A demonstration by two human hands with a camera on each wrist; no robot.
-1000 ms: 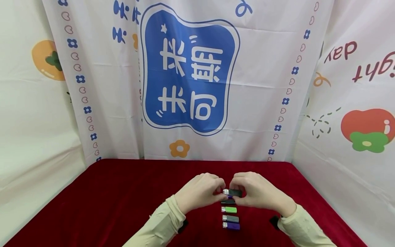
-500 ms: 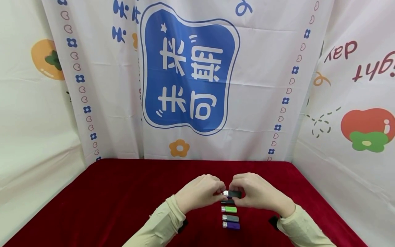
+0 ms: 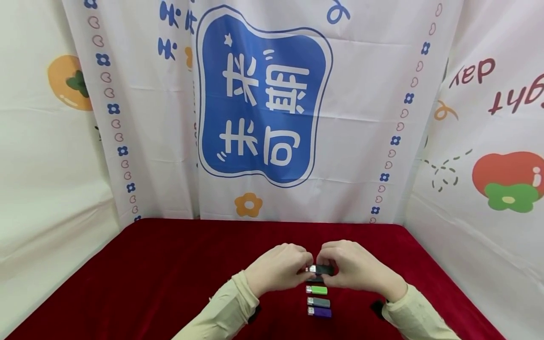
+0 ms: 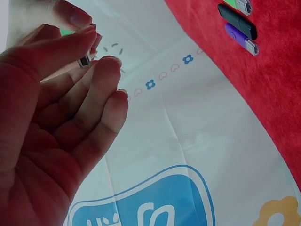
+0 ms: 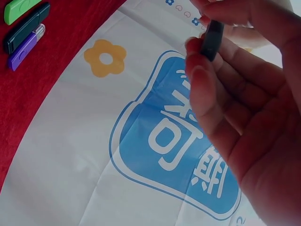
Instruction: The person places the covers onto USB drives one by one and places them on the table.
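Observation:
Above the red cloth, my right hand (image 3: 361, 265) pinches a dark USB flash drive (image 3: 326, 270) by its body, its silver connector end pointing left. My left hand (image 3: 280, 268) pinches at that connector end with thumb and fingertips. In the left wrist view the metal connector (image 4: 84, 61) shows beside a small translucent piece (image 4: 97, 38) at the left fingertips; how it joins the drive is hidden. The dark body (image 5: 212, 42) sits between the right thumb and fingers in the right wrist view.
Below the hands, flash drives lie in a column: a purple one (image 5: 23, 52), a dark one (image 3: 315, 279), a green one (image 3: 316, 290), a grey one (image 3: 318, 302) and another purple one (image 3: 319, 312). Printed white curtains (image 3: 361, 118) stand around the red cloth (image 3: 170, 274).
Both hands and the held flash drive have come slightly lower and nearer in the head view, which itself has shifted a little. The grip looks the same, and the column of drives lies unmoved.

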